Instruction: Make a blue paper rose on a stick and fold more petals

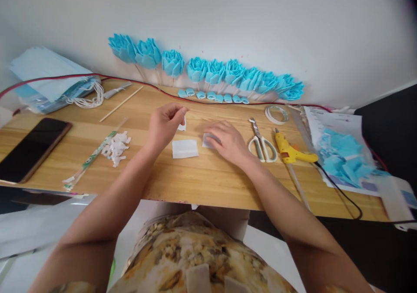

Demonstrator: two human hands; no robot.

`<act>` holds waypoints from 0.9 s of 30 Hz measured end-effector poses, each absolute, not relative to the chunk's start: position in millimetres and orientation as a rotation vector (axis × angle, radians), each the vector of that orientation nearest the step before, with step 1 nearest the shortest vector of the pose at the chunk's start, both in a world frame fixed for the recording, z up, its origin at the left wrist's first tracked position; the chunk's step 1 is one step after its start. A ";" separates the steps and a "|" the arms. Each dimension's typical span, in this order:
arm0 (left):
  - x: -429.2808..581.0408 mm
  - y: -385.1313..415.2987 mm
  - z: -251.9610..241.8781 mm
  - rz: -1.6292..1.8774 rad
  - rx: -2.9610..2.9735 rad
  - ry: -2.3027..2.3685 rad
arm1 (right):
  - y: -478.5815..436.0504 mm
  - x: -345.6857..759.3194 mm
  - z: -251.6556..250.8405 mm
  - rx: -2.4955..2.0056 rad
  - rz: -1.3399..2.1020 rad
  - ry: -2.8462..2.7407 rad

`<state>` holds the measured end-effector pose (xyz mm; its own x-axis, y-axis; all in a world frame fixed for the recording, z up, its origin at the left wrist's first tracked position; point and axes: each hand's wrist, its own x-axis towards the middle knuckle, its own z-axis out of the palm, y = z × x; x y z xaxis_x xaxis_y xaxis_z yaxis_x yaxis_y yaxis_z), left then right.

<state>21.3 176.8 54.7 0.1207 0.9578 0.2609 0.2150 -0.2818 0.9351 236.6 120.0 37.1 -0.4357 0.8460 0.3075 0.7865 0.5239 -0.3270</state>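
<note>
My left hand (166, 123) hovers over the wooden table (195, 184), its fingers pinched on a small rolled white paper piece (183, 123). My right hand (226, 141) lies on the table with its fingers curled over a flat white paper piece (207, 141). Between the two hands lies another white paper rectangle (184, 148). Along the wall at the back stands a row of blue paper flowers (208, 69) on sticks, with several small blue paper rolls (213, 96) in front of them.
Scissors (262, 143), a yellow glue gun (291, 152) with its black cord and a tape ring (276, 114) lie right of my hands. Blue paper scraps (345, 160) sit at far right. At left are a phone (31, 147), white scraps (116, 146), a wooden stick (120, 104) and blue face masks (52, 82).
</note>
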 end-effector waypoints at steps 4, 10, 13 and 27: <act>22.3 178.7 48.7 1.192 1.679 1.143 | 126.4 207.5 44.5 -1.411 0.177 -2.506; 24.0 179.2 43.6 1.028 1.789 1.006 | 137.2 189.6 44.6 -1.372 0.305 -2.563; 20.2 178.5 47.9 0.883 1.715 0.830 | 135.1 202.1 50.3 -1.341 0.399 -2.375; 32.7 176.2 36.9 0.807 1.417 0.830 | 130.8 225.0 31.1 -1.175 1.090 -1.431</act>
<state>32.7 176.2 36.9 0.4973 0.8675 -0.0094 0.0152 0.0022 0.9999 225.0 130.8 31.1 -0.0841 0.9881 0.1288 0.1385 0.1396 -0.9805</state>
